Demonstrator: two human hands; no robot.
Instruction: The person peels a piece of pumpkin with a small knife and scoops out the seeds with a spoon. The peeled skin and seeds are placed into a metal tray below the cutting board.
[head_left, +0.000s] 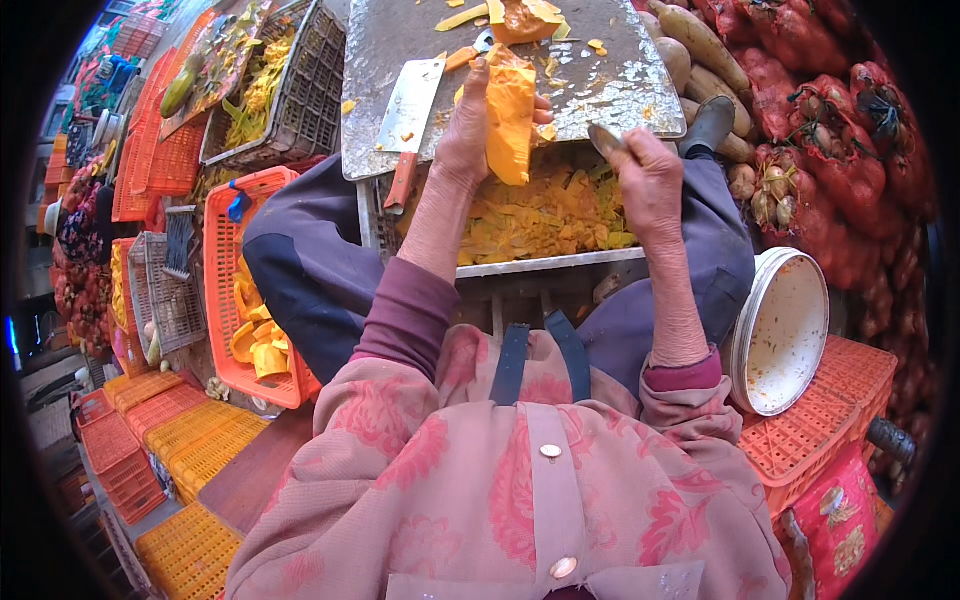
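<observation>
My left hand (466, 124) grips an orange pumpkin piece (510, 124), held upright over the near edge of a worn cutting board (615, 82). In my right hand (651, 176) is a small metal tool (604, 141), which looks like a spoon; its handle is hidden in my fist. A cleaver (411, 105) with a wooden handle lies on the board, left of my left hand, its handle past the near edge. Behind the pumpkin piece lies an orange-handled tool (460, 58), partly covered. Another pumpkin chunk (521, 26) sits at the board's far side.
Under the board, a crate (555, 261) holds pumpkin peelings (540, 217). An orange basket (212, 300) with cut pumpkin (264, 349) stands left of my legs. At right are a white bucket (784, 330), an orange crate (817, 420) and red net sacks (817, 195) of onions.
</observation>
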